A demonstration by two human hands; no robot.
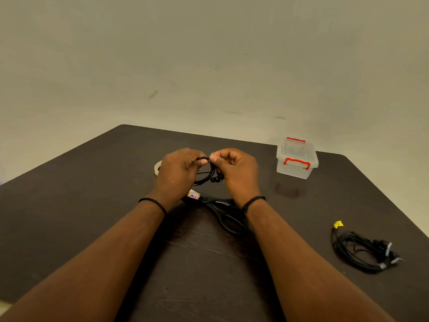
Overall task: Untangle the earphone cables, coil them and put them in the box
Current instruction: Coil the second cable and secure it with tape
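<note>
Both hands raised just above the dark worktop (92, 217); left hand (177, 169) has fingers curled round a coiled black earphone cable (207, 173), earbuds hanging at the coil's lower right; right hand (235, 168) pinches the coil's top, thumb and fingers clamped together. Clear box (296, 159), lid on, red clasps, far right, well apart. Second black cable bundle (362, 249) near right edge; black scissors (220, 210) lying beneath the wrists; tape roll (157, 168) behind left hand.
</note>
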